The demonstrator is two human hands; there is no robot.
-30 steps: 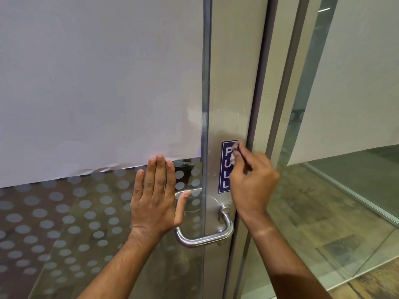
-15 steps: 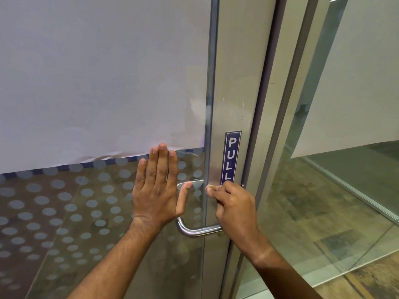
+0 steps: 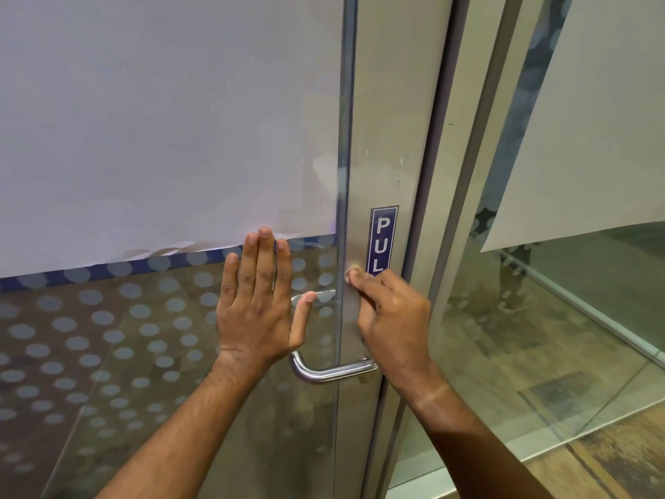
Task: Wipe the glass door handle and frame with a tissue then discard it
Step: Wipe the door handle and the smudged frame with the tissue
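Glass-walled corridor, wood-pattern floor beyond; door glass dotted with frosting below a white sheet, brushed metal door frame with a blue PULL sticker. Left hand flat on the glass, fingers spread; right hand pinched against the frame beside the sticker, above the steel handle; tissue barely visible, presumably wadded under the fingertips. Tissue likely light, soft, tears easily; keep it bunched; frame and handle rigid, smooth.

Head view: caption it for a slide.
Left hand flat on glass; right hand rubs frame above handle.
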